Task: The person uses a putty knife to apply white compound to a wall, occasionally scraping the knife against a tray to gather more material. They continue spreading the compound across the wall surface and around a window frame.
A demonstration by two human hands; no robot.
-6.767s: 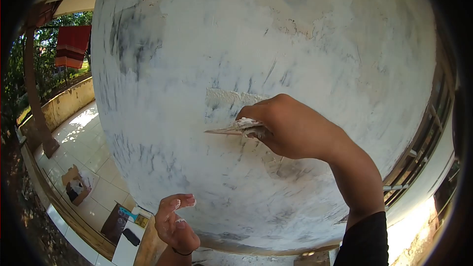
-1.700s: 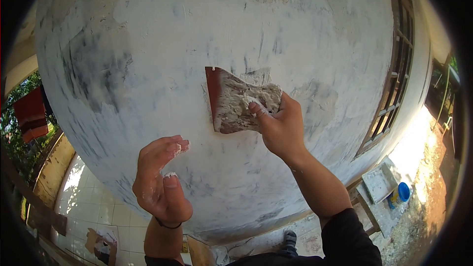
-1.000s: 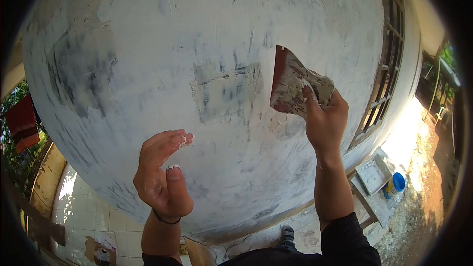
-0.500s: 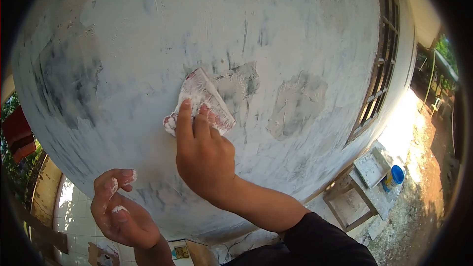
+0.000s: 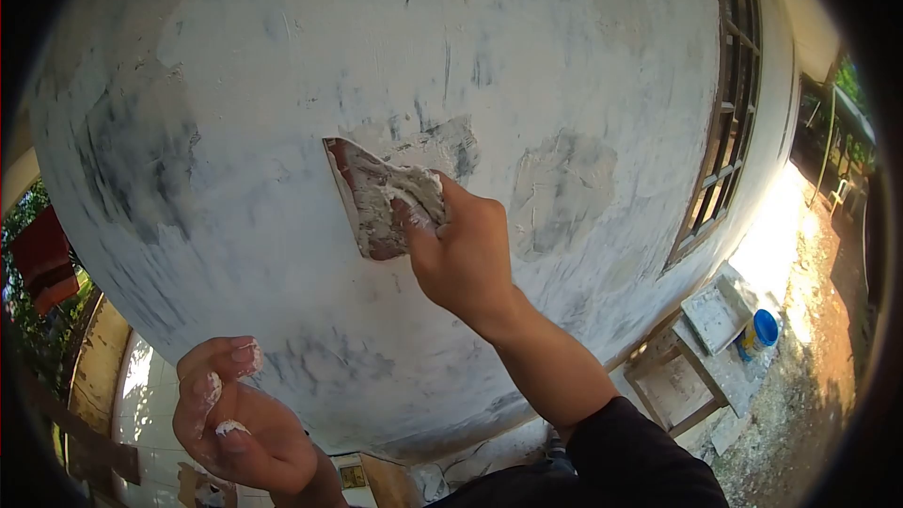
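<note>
A reddish putty spreader [image 5: 356, 190], thickly smeared with whitish putty, is pinched in my right hand [image 5: 467, 259], thumb on the near face. Its straight edge points left and lies at or very close to the white wall [image 5: 282, 263]. Just behind its upper right is a rough grey patch [image 5: 461, 143] on the wall, partly covered by the spreader and hand. My left hand [image 5: 246, 428] hangs at the lower left, holding nothing, fingers loosely curled and apart. White putty coats its fingertips.
At right, a barred window [image 5: 722, 132] is set in the wall. Below it, a small wooden table [image 5: 691, 367] carries a putty-stained tray [image 5: 717, 315] and a blue container [image 5: 765, 327]. Another rough patch [image 5: 567, 190] marks the wall. White tiles [image 5: 150, 414] cover the floor at lower left.
My right hand has turned over and moved right. The spreader now faces left, with the thumb showing instead of the fingertips. My left hand has hardly moved.
</note>
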